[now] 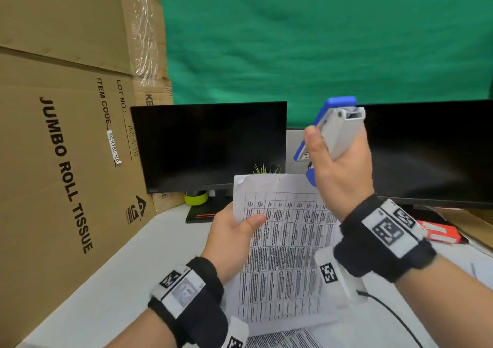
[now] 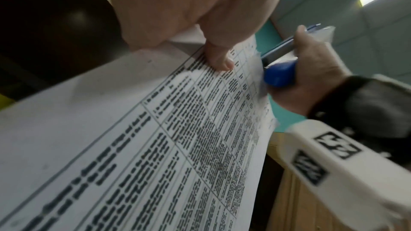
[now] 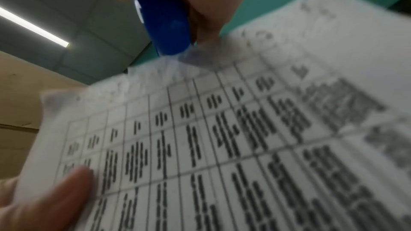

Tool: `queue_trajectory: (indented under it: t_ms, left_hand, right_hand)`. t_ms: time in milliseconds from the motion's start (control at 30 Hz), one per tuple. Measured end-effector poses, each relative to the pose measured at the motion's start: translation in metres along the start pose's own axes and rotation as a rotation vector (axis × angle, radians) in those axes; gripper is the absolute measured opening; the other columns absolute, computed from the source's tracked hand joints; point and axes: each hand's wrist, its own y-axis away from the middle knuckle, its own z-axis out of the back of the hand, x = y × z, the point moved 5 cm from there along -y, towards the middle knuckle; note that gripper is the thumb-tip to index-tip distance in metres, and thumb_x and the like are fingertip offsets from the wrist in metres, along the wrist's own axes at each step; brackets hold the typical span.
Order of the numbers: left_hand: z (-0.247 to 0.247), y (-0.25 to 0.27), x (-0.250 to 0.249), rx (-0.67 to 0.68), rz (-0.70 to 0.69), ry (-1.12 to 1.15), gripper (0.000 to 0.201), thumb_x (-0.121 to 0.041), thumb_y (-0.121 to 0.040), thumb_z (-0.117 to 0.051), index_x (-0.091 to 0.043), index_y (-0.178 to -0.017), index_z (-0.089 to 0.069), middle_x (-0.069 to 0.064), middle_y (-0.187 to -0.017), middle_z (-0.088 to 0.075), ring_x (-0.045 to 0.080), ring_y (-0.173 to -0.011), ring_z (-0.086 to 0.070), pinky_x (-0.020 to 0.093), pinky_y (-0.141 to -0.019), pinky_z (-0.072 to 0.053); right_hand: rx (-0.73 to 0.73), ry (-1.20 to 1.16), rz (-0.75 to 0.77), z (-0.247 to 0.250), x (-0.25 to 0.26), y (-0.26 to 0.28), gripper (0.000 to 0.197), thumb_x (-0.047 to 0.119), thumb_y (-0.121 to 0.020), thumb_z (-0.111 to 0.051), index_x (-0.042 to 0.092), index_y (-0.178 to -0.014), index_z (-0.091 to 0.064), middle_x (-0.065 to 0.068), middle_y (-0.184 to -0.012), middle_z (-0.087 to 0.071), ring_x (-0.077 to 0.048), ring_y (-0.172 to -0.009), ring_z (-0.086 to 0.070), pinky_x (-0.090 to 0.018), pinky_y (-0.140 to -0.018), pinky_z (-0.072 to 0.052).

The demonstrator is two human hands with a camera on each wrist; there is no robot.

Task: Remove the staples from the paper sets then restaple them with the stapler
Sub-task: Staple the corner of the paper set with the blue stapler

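Observation:
My left hand [image 1: 234, 230] holds up a paper set [image 1: 282, 243] printed with a dense table, thumb on the front near its left edge, fingers behind. The sheet's top left corner [image 1: 240, 181] is creased. My right hand [image 1: 338, 166] grips a blue and grey stapler [image 1: 337, 126], raised above the paper's top right corner with its nose pointing up. In the left wrist view the thumb [image 2: 219, 57] presses the paper [image 2: 155, 138] and the stapler [image 2: 280, 73] shows beyond its top edge. In the right wrist view the stapler's blue end [image 3: 164, 20] sits just above the paper [image 3: 222, 138].
Cardboard boxes [image 1: 61, 134] stand along the left. Two dark monitors [image 1: 210, 145] [image 1: 432, 150] stand behind on the white table [image 1: 128, 262]. More printed sheets [image 1: 288, 339] lie below the held set. A red box [image 1: 440, 231] lies at right, a cable [image 1: 394, 313] runs nearby.

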Motion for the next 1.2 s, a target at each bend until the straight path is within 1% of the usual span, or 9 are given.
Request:
queue_trajectory:
  t_ms: [233,467,633,700,800,900,1033,1100,1200]
  left_hand:
    - [-0.014,0.010,-0.008,0.030,-0.046,-0.003,0.023,-0.011,-0.096,-0.056,-0.031,-0.105,-0.063,-0.016,-0.096,-0.074,0.002,-0.091,-0.069,0.017,-0.074,-0.054]
    - [-0.024,0.005,0.002,0.002,0.069,0.019,0.024,-0.011,-0.097,-0.055,-0.023,-0.115,-0.065,-0.007,-0.104,-0.074,0.008,-0.096,-0.069,0.029,-0.086,-0.055]
    - [-0.020,-0.001,0.020,-0.013,0.176,0.117,0.025,-0.010,-0.098,-0.053,-0.021,-0.116,-0.065,-0.007,-0.106,-0.074,0.006,-0.096,-0.069,0.018,-0.074,-0.053]
    - [-0.015,-0.002,0.025,-0.018,0.204,0.153,0.026,-0.010,-0.098,-0.052,-0.019,-0.119,-0.064,-0.008,-0.107,-0.073,0.009,-0.099,-0.069,0.024,-0.082,-0.054]
    - [-0.013,-0.004,0.024,0.005,0.209,0.176,0.028,-0.013,-0.097,-0.053,-0.020,-0.123,-0.063,-0.007,-0.111,-0.072,0.014,-0.107,-0.066,0.038,-0.098,-0.049]
    - [-0.020,-0.006,0.027,0.098,0.281,0.189,0.024,-0.018,-0.099,-0.052,-0.017,-0.120,-0.063,-0.002,-0.108,-0.073,0.016,-0.100,-0.070,0.035,-0.086,-0.054]
    - [-0.002,-0.003,0.054,0.274,0.395,-0.340,0.037,-0.045,-0.093,-0.057,-0.017,-0.117,-0.053,0.004,-0.109,-0.061,0.016,-0.086,-0.061,0.032,-0.071,-0.054]
    - [0.029,0.000,0.082,0.395,0.473,-0.789,0.062,-0.055,-0.086,-0.062,-0.020,-0.134,-0.041,0.004,-0.131,-0.051,0.015,-0.107,-0.055,0.025,-0.084,-0.049]
    - [0.075,0.003,0.115,0.455,0.601,-1.203,0.096,-0.068,-0.079,-0.060,-0.016,-0.150,-0.024,0.004,-0.153,-0.031,0.018,-0.134,-0.039,0.029,-0.108,-0.035]
  right_hand:
    - [-0.012,0.098,0.028,-0.009,-0.001,-0.006,0.035,0.061,-0.079,-0.050,0.028,-0.068,-0.046,0.012,-0.062,-0.050,-0.008,-0.058,-0.049,-0.026,-0.057,-0.042]
    - [0.112,0.139,-0.128,-0.012,-0.022,-0.013,0.025,0.043,-0.092,-0.056,0.027,-0.074,-0.049,0.010,-0.070,-0.054,-0.012,-0.066,-0.052,-0.032,-0.067,-0.045]
    - [-0.109,0.069,-0.272,0.020,-0.033,-0.019,0.022,0.039,-0.090,-0.060,0.021,-0.077,-0.057,0.007,-0.072,-0.057,-0.012,-0.067,-0.054,-0.028,-0.067,-0.044]
    - [-0.153,0.008,-0.407,0.040,-0.046,-0.014,0.025,0.037,-0.090,-0.060,0.019,-0.073,-0.058,0.007,-0.067,-0.055,-0.008,-0.059,-0.050,-0.026,-0.059,-0.039]
    - [-0.018,-0.134,-0.663,0.058,-0.073,0.003,0.035,0.038,-0.085,-0.066,0.004,-0.089,-0.066,-0.006,-0.069,-0.055,-0.019,-0.063,-0.050,-0.029,-0.062,-0.040]
    - [0.242,-0.143,-0.871,0.069,-0.089,0.032,0.037,0.034,-0.090,-0.060,0.000,-0.098,-0.067,-0.014,-0.089,-0.072,-0.029,-0.081,-0.068,-0.041,-0.080,-0.053]
    - [0.169,0.267,-0.839,0.128,-0.106,0.032,0.038,0.040,-0.091,-0.058,0.003,-0.099,-0.064,-0.014,-0.086,-0.070,-0.029,-0.074,-0.067,-0.035,-0.065,-0.052]
    - [0.063,0.472,-0.854,0.175,-0.120,0.021,0.045,0.040,-0.090,-0.059,-0.003,-0.102,-0.062,-0.016,-0.083,-0.064,-0.028,-0.068,-0.058,-0.032,-0.057,-0.043]
    - [0.062,0.963,-0.864,0.225,-0.139,0.014,0.064,0.056,-0.084,-0.052,-0.001,-0.109,-0.062,-0.022,-0.105,-0.059,-0.037,-0.092,-0.054,-0.041,-0.079,-0.045]
